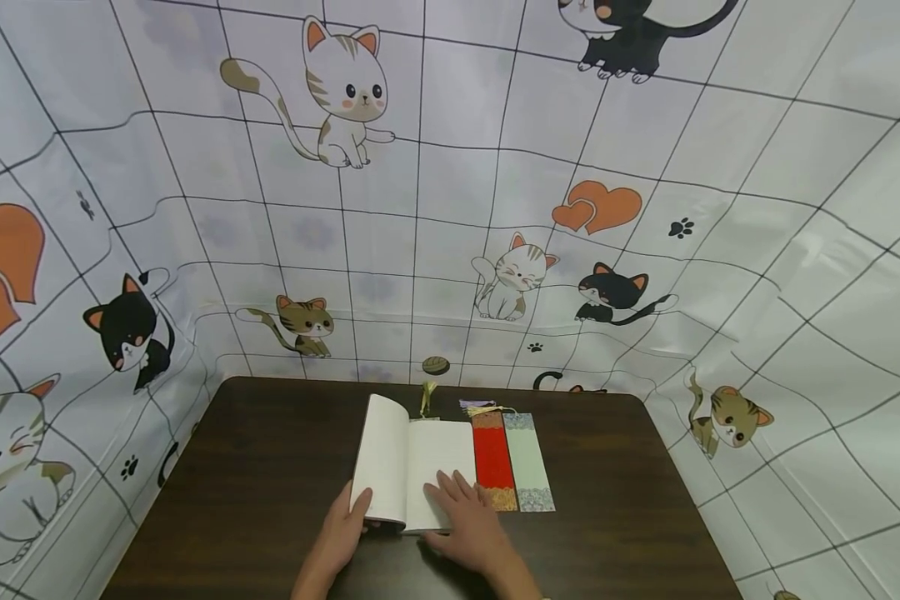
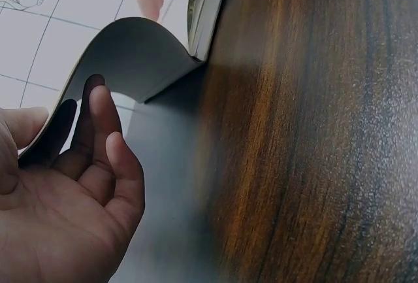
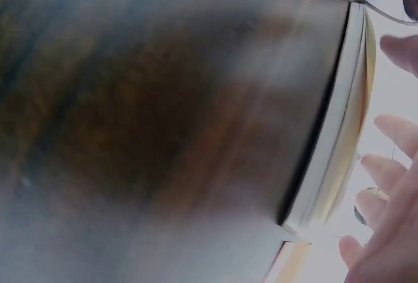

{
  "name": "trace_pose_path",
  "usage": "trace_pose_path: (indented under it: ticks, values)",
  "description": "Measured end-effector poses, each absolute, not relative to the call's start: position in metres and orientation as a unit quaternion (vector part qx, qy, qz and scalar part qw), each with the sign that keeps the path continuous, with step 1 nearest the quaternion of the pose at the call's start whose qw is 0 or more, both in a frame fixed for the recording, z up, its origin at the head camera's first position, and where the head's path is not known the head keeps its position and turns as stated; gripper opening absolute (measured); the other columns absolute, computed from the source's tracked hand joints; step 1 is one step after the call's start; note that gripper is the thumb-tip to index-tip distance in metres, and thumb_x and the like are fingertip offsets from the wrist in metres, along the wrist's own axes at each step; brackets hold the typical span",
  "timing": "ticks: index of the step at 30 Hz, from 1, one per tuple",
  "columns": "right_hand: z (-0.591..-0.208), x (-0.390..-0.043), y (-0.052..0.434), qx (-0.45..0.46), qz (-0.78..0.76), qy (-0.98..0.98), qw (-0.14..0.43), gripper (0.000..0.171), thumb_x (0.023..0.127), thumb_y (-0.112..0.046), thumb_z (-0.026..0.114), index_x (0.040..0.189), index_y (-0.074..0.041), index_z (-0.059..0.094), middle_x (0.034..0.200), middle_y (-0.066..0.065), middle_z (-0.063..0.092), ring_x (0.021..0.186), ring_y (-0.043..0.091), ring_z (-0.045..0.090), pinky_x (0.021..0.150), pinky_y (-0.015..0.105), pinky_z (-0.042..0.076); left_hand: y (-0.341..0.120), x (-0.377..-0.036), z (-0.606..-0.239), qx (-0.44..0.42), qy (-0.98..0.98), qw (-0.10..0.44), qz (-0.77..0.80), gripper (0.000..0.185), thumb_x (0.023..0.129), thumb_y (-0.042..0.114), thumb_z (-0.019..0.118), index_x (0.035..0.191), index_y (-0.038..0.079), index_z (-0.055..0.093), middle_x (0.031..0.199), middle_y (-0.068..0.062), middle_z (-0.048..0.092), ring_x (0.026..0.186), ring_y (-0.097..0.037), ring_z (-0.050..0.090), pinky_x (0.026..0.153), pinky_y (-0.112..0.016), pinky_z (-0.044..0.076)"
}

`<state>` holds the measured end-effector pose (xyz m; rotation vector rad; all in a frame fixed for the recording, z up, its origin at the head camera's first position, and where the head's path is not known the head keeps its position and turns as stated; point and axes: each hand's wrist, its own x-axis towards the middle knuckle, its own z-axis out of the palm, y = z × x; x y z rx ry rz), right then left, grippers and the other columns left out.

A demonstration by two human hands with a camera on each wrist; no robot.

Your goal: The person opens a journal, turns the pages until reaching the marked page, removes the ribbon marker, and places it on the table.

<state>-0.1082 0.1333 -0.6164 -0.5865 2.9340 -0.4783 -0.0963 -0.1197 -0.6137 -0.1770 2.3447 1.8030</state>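
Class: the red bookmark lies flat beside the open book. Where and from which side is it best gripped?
Probably the near short end of the red paper bookmark, from above: it lies flat, its long sides touching the open white book and the pale green bookmark.

The desk (image 1: 270, 483) lies bare and wide to the left of the open book (image 1: 412, 467), and bare again to the right beyond the two bookmarks, the red bookmark (image 1: 492, 460) and the pale green bookmark (image 1: 528, 460), which lie just beside the book's right edge. The cat-print cloth (image 1: 420, 250) walls in the back and both sides. The lifted left cover stands up from the desk, held by the left hand (image 1: 342, 533).
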Motion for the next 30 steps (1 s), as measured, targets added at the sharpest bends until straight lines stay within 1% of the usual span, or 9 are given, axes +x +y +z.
trace_pose_path:
  ticks: [2,6,11,14,18,21,24,27,30]
  values:
    - [-0.613,-0.108,0.133,-0.205,-0.144,0.965,0.073,0.071,0.093,-0.061,0.075,0.157,-0.036,0.056,0.17,-0.002,0.046,0.158,0.031,0.043,0.122,0.067,0.036,-0.12,-0.097,-0.614,-0.063,0.789,0.092,0.604,0.053,0.117,0.032,0.045,0.155,-0.004,0.043,0.104,-0.011,0.071,0.087,-0.019,0.065,0.076,-0.035,0.053]
    - [-0.608,-0.108,0.133,-0.221,-0.13,0.963,0.083,0.068,0.091,-0.058,0.079,0.152,-0.037,0.061,0.167,-0.003,0.051,0.152,0.028,0.05,0.119,0.064,0.041,-0.119,-0.097,-0.615,-0.067,0.789,0.094,0.604,0.055,0.117,0.034,0.045,0.158,-0.004,0.041,0.105,-0.011,0.071,0.087,-0.018,0.064,0.076,-0.035,0.053]
    - [-0.604,-0.113,0.135,-0.238,-0.114,0.962,0.077,0.057,0.09,-0.049,0.083,0.144,-0.036,0.068,0.16,-0.002,0.059,0.142,0.026,0.059,0.111,0.061,0.05,-0.119,-0.096,-0.615,-0.067,0.787,0.092,0.607,0.055,0.117,0.033,0.046,0.157,-0.004,0.041,0.107,-0.011,0.071,0.088,-0.019,0.065,0.076,-0.035,0.054]
    - [-0.603,-0.117,0.137,-0.243,-0.108,0.961,0.08,0.052,0.091,-0.046,0.084,0.141,-0.037,0.07,0.158,-0.003,0.06,0.139,0.026,0.061,0.108,0.059,0.053,-0.119,-0.096,-0.615,-0.066,0.787,0.09,0.606,0.053,0.117,0.033,0.046,0.155,-0.004,0.044,0.105,-0.011,0.071,0.088,-0.018,0.065,0.076,-0.035,0.054]
    - [-0.603,-0.12,0.138,-0.256,-0.108,0.958,0.07,0.05,0.09,-0.043,0.085,0.137,-0.035,0.071,0.154,-0.002,0.063,0.133,0.026,0.063,0.103,0.055,0.057,-0.119,-0.096,-0.615,-0.061,0.788,0.091,0.606,0.051,0.117,0.034,0.046,0.152,-0.003,0.046,0.1,-0.009,0.072,0.087,-0.019,0.066,0.076,-0.033,0.053]
    - [-0.602,-0.121,0.139,-0.267,-0.107,0.956,0.057,0.046,0.09,-0.039,0.085,0.134,-0.033,0.072,0.151,-0.001,0.065,0.127,0.025,0.065,0.097,0.05,0.059,-0.119,-0.096,-0.615,-0.063,0.789,0.093,0.604,0.054,0.117,0.035,0.046,0.154,-0.004,0.044,0.099,-0.008,0.072,0.087,-0.018,0.066,0.075,-0.033,0.053]
    - [-0.601,-0.121,0.139,-0.275,-0.102,0.954,0.052,0.043,0.091,-0.037,0.084,0.133,-0.031,0.073,0.149,-0.001,0.066,0.123,0.024,0.065,0.094,0.044,0.06,-0.119,-0.096,-0.614,-0.07,0.791,0.096,0.6,0.055,0.117,0.036,0.046,0.156,-0.004,0.043,0.099,-0.008,0.072,0.086,-0.018,0.065,0.076,-0.032,0.052]
    - [-0.599,-0.122,0.14,-0.279,-0.104,0.953,0.056,0.041,0.092,-0.036,0.084,0.131,-0.031,0.074,0.147,-0.001,0.067,0.122,0.023,0.065,0.095,0.04,0.06,-0.119,-0.096,-0.614,-0.074,0.794,0.096,0.596,0.056,0.117,0.038,0.046,0.155,-0.004,0.044,0.098,-0.007,0.072,0.087,-0.017,0.065,0.076,-0.033,0.052]
    - [-0.596,-0.123,0.14,-0.274,-0.111,0.953,0.073,0.041,0.093,-0.036,0.083,0.133,-0.032,0.074,0.149,-0.001,0.066,0.125,0.023,0.065,0.1,0.042,0.059,-0.12,-0.096,-0.613,-0.076,0.794,0.097,0.595,0.056,0.117,0.039,0.045,0.154,-0.003,0.045,0.098,-0.007,0.072,0.087,-0.017,0.065,0.077,-0.034,0.052]
